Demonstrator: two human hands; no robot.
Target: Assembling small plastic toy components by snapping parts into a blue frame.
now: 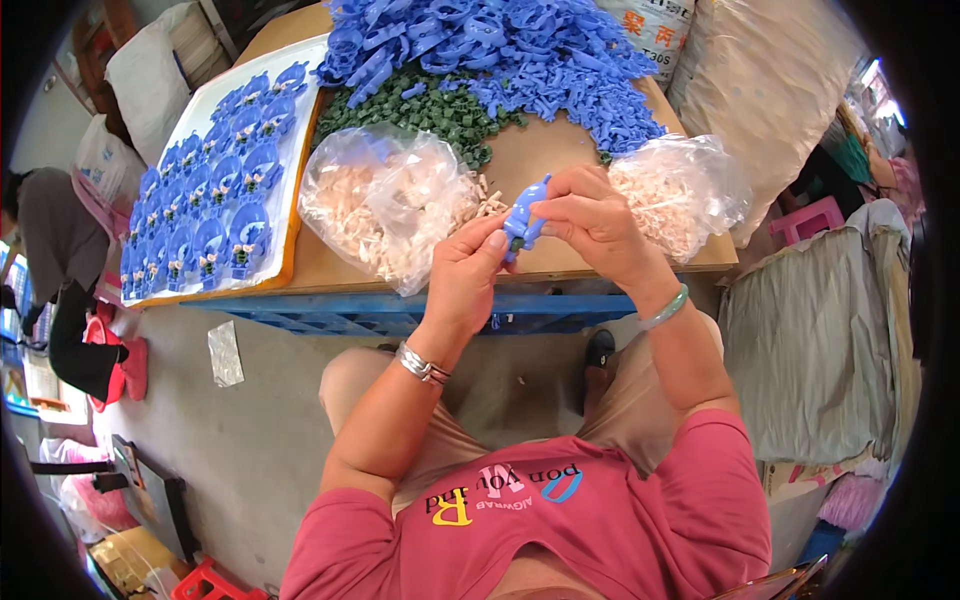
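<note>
Over the near edge of the table, both hands meet at a small blue plastic toy figure. My left hand pinches its lower end, where a dark green piece shows. The fingers of my right hand are closed at its upper right side; whether a small piece is between them is hidden. A transparent bag of pale, flesh-coloured small parts lies to the left of my hands. A second such bag lies close to my right hand.
Blue plastic parts are heaped at the back, with small dark green parts before them. To the left, a white tray bears rows of blue assembled pieces. Large sacks stand at the right. Another person is at far left.
</note>
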